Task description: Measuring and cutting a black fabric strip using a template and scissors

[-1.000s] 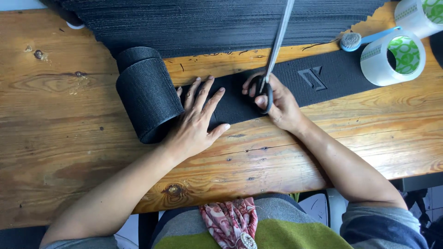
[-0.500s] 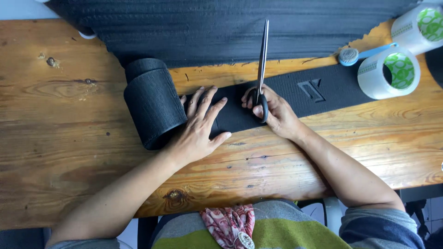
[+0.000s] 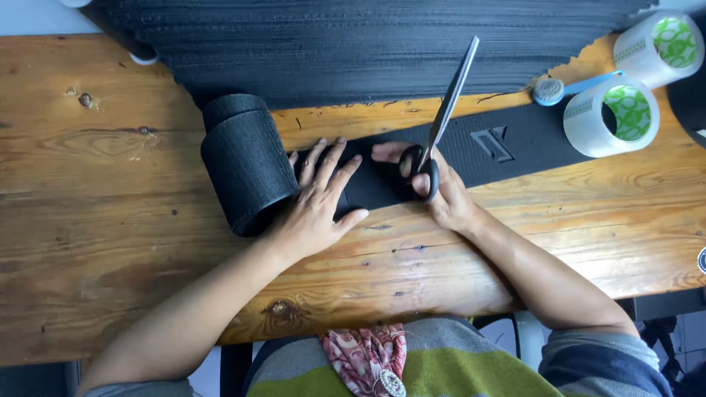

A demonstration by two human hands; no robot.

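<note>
Left hand [image 3: 318, 200] spread flat, fingers splayed, pressing down on a long black textured rubber-like strip [image 3: 471, 151] lying across the brown wooden worktop [image 3: 110, 191]. Just to that hand's outer side, touching the palm edge, the still-rolled part of the same strip: a squat black cylinder of ribbed material [image 3: 246, 162]. Right hand [image 3: 441, 195] closed around the black loop handles of a pair of steel scissors [image 3: 440, 129], thumb and fingers through the loops, blades together and pointing up and away from the hand, tips raised off the strip rather than biting into it.

Judged from how things lie: strip unrolled part-way and held flat; no cut line visible between the two hands, so cutting looks not yet begun. Roll only partly paid out. Raised angular mark [image 3: 493, 143] on the strip beyond the right hand, toward its outer side.

Farther out past the right hand, two rolls of clear tape with green-patterned cores [image 3: 610, 117] and [image 3: 658, 48], and a small round blue-handled tool [image 3: 562, 88] between them and the strip. Beyond both hands, at the far worktop edge, a broad sheet of dark ribbed material [image 3: 353, 44].
</note>
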